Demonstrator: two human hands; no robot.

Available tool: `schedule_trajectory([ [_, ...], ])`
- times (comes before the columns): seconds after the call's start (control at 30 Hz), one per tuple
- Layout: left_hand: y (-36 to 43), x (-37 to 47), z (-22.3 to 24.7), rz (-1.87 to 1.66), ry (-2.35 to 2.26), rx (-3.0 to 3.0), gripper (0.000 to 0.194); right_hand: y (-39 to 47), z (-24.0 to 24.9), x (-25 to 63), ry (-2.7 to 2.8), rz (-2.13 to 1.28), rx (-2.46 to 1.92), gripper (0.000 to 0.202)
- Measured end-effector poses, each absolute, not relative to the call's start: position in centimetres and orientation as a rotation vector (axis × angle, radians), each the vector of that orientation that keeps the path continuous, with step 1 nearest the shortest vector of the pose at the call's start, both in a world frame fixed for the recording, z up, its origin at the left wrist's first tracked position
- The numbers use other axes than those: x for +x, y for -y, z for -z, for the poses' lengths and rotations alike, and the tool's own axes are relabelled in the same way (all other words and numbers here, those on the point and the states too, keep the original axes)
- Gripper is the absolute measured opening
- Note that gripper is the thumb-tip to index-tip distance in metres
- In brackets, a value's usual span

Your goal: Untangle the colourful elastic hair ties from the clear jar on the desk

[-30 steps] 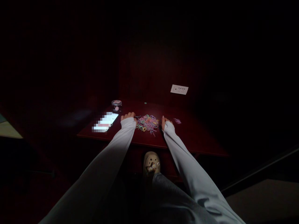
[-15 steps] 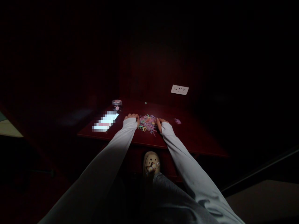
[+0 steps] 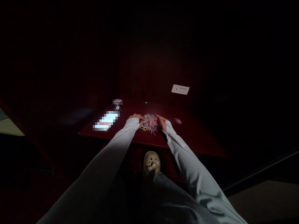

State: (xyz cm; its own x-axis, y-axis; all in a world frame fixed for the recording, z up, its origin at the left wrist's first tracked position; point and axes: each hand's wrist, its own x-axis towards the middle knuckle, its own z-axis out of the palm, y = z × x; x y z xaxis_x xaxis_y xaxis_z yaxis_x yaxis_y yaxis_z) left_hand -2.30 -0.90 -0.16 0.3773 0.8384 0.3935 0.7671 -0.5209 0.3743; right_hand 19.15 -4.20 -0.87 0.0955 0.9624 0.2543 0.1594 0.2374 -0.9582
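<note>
A loose pile of small coloured hair ties (image 3: 149, 124), mostly pink and purple with some green and yellow, lies near the front of the dark red table. My left hand (image 3: 137, 118) is at the pile's left edge, fingers bent forward over it and thumb apart. From the right, my right hand (image 3: 163, 120) reaches in, its index finger stretched out and other fingers down among the ties. I see no tie gripped in either hand. A small bunch of purple hair ties (image 3: 177, 120) sits apart, right of my right hand.
A lit phone (image 3: 106, 120), its screen blurred out, lies on the table (image 3: 198, 140) at left. Behind it stands a clear lidded jar (image 3: 117, 104). One green hair tie (image 3: 146, 102) is at the back, and a white socket plate (image 3: 180, 89) is on the wall.
My left hand has moved slightly right, over the pile's edge. My right hand's fingers have straightened and spread into the ties, and the pile's ties have shifted.
</note>
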Motion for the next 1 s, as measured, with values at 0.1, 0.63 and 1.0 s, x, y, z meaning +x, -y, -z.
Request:
schedule_trajectory([
  [0.1, 1.1, -2.4, 0.0, -0.816, -1.425, 2.527, 0.025, 4.3, 0.6, 18.9, 1.330, -0.926, -1.134, 0.051],
  [0.63, 2.5, -2.3, -0.9, -0.897, -1.262, 2.670, 0.043, 3.8, 1.2, 19.5, 1.355, -0.641, -1.133, 0.061],
  [1.0, 1.8, -2.0, 0.0, -0.865, -1.055, 2.724, 0.049, 3.9, 1.2, 20.0, 1.383, -0.479, -1.186, 0.060],
])
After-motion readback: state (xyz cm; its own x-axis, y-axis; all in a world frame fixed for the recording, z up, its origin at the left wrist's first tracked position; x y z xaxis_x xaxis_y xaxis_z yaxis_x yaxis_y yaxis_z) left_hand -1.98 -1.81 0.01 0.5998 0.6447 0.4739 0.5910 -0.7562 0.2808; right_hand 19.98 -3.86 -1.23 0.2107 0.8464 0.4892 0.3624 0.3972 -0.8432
